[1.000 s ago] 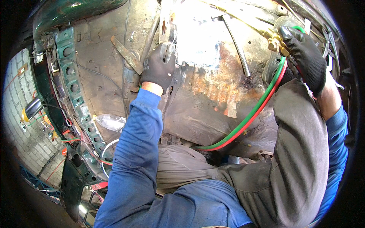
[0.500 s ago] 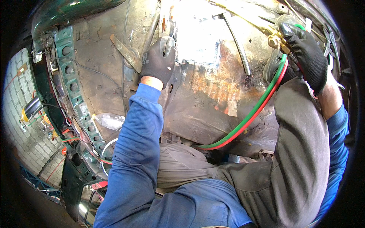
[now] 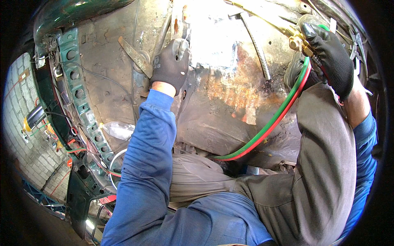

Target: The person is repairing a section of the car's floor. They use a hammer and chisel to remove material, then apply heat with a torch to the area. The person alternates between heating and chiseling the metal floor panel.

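Observation:
My right hand point(image 3: 330, 57), in a black work glove, is closed round a brass gas torch point(image 3: 297, 39). Its thin neck runs off to the upper left, into bright glare. A green and red twin hose point(image 3: 271, 131) drops from the torch and curves left past my knee. In a matching glove, my left hand point(image 3: 171, 67) is a fist on the bare, rusty metal floor pan point(image 3: 213, 123); whatever its fingers may hold is hidden. Between the hands lies a hammer point(image 3: 255, 47) with a ridged handle, its head toward the glare.
A flat metal strip point(image 3: 134, 57) lies left of my left hand. Further left are a clear plastic bottle point(image 3: 119, 130), thin cables and a green sill point(image 3: 75, 76) with round holes. Pliers-like tools point(image 3: 360, 47) stand at the far right. My bent leg point(image 3: 324, 164) is below the torch.

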`<act>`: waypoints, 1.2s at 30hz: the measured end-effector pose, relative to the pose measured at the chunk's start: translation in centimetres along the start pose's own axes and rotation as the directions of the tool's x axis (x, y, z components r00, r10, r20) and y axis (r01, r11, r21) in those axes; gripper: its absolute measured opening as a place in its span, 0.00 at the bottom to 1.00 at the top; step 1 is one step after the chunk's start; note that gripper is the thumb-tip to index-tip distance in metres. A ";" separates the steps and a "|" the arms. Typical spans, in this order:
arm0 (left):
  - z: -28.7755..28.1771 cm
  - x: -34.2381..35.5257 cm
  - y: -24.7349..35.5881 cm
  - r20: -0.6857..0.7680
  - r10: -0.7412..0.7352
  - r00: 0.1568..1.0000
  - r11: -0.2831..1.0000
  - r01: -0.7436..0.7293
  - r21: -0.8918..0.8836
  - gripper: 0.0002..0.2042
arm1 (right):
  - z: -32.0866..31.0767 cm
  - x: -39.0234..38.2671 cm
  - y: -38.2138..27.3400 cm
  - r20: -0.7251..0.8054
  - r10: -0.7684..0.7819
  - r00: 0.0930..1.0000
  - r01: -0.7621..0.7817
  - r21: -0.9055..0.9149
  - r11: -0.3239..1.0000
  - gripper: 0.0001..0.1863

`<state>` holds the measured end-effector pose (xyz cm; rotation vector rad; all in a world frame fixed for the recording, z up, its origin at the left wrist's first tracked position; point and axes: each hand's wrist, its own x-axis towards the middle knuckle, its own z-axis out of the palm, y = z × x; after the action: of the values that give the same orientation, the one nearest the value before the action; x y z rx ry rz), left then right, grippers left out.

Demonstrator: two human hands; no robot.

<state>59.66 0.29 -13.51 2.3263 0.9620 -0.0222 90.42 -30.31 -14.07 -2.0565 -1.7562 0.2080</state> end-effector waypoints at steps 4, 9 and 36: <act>-0.1 0.1 -0.5 0.008 -0.017 1.000 0.998 0.016 0.063 0.10 | -0.5 0.5 -1.4 -0.030 0.013 0.999 -0.013 -0.022 1.000 0.19; 0.0 0.3 -0.5 0.013 -0.008 1.000 0.999 0.007 0.049 0.11 | 0.3 -0.2 0.0 0.019 0.065 0.998 -0.066 0.023 0.998 0.20; -0.1 0.4 -0.6 0.001 -0.007 1.000 0.998 0.007 0.063 0.12 | 0.1 0.4 0.2 0.159 0.186 0.970 -0.212 0.170 0.962 0.19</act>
<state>59.58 0.90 -13.84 2.3806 0.9820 -0.0572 90.67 -29.97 -14.15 -2.1229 -1.5388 0.5701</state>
